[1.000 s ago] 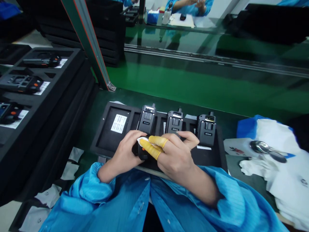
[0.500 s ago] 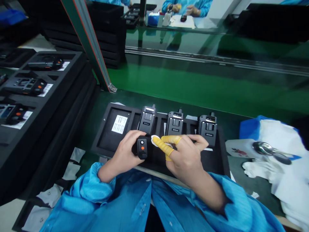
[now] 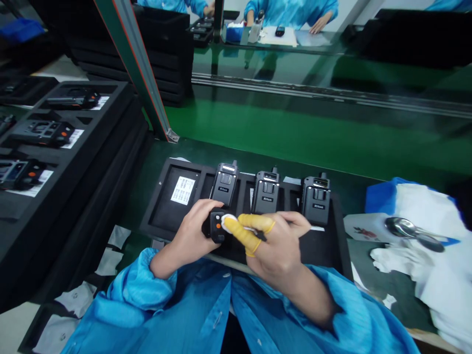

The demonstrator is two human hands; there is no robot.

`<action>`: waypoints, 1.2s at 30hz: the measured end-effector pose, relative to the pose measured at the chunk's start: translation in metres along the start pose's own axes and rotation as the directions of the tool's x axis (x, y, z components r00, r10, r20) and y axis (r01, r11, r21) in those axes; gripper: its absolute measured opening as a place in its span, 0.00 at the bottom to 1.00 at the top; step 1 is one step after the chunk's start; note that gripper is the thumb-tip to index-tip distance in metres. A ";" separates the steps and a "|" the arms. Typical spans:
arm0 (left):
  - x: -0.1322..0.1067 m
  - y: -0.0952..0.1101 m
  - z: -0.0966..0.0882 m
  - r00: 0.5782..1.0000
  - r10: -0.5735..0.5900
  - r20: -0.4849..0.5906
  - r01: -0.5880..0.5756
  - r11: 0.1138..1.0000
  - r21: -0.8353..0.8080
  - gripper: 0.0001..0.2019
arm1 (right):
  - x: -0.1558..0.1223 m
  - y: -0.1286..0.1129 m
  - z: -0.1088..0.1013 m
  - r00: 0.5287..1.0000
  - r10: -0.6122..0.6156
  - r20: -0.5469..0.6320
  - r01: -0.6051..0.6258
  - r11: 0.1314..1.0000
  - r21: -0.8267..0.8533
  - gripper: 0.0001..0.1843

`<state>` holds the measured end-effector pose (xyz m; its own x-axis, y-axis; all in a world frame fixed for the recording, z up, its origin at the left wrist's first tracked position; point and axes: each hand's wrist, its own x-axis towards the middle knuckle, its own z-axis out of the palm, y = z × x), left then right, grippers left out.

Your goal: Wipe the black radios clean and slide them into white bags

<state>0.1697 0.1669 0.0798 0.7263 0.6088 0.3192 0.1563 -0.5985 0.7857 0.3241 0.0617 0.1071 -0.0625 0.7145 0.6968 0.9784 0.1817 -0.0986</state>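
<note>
My left hand [image 3: 193,233] grips a black handheld radio [image 3: 217,233] over the tray, its narrow side with a white and an orange button turned up. Yellow finger cots cover fingers of my right hand [image 3: 276,241], which pinches a small white cloth [image 3: 229,219] against that side by the buttons. Behind my hands, one radio [image 3: 224,184] stands in the black foam tray [image 3: 155,206], with a second radio [image 3: 266,191] and a third radio [image 3: 316,199] to its right. A white label [image 3: 183,190] lies in the leftmost compartment.
Stacked foam trays [image 3: 106,142] with more radios stand at the left. To the right are a blue box [image 3: 379,199] with white cloths, a spoon [image 3: 400,226] and crumpled wipes [image 3: 400,258]. A slanted post [image 3: 143,73] rises at left; a co-worker [image 3: 291,14] sits beyond the green bench.
My right hand has moved left, bringing the cloth from beside the radio onto its button side. My left hand keeps its hold. Across the bench, the co-worker's hands have moved apart.
</note>
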 end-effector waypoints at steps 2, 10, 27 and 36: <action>0.000 0.001 -0.002 1.000 -0.009 0.003 0.009 1.000 0.015 0.26 | -0.001 0.000 0.002 1.000 -0.010 0.003 0.010 1.000 -0.006 0.18; 0.065 -0.005 -0.047 0.926 -0.311 -0.214 0.371 0.853 0.366 0.38 | -0.038 0.027 0.008 0.975 0.203 -0.092 -0.209 0.976 -0.066 0.16; 0.111 0.015 0.021 0.915 -0.397 0.076 0.197 0.602 0.774 0.45 | -0.084 0.030 0.022 0.935 0.312 -0.167 -0.323 0.945 -0.046 0.14; 0.092 -0.002 0.010 0.930 -0.358 0.084 0.307 0.882 0.358 0.50 | -0.089 0.035 0.021 0.917 0.367 -0.156 -0.369 0.929 0.017 0.15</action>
<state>0.2428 0.2196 0.1024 0.6761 0.7363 -0.0290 0.6002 -0.5275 0.6012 0.3598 0.0190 0.0268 0.3326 0.6169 0.7133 0.9288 -0.0831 -0.3611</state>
